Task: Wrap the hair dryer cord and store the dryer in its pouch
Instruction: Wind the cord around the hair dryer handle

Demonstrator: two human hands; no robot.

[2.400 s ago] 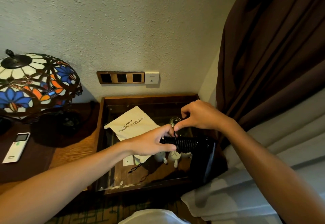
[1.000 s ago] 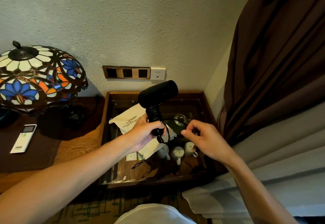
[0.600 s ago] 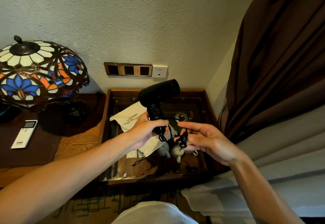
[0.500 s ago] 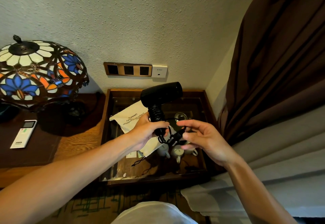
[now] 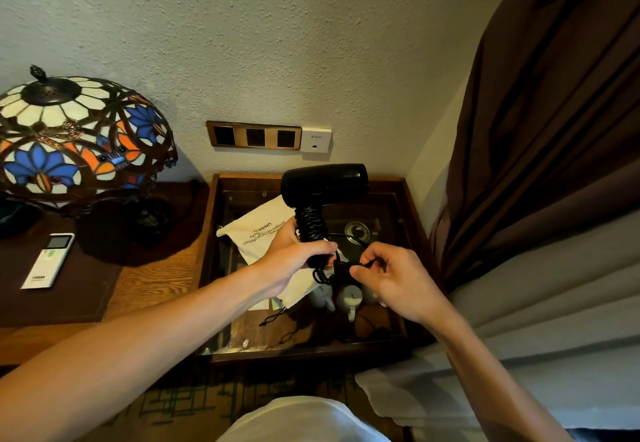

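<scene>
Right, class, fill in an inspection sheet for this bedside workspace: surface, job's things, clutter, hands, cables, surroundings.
Surface: open wooden drawer tray beside a brown wooden bedside table.
Job's things: black hair dryer held upright above the tray; cream cloth pouch lying in the tray.
Clutter: small white cups and a round metal lid in the tray; white remote control on the table.
Hands: left hand grips the dryer handle; right hand pinches the cord end.
Cables: black coiled cord wound around the handle, with a loose loop.
Surroundings: stained-glass lamp, wall socket panel, brown curtain.
</scene>
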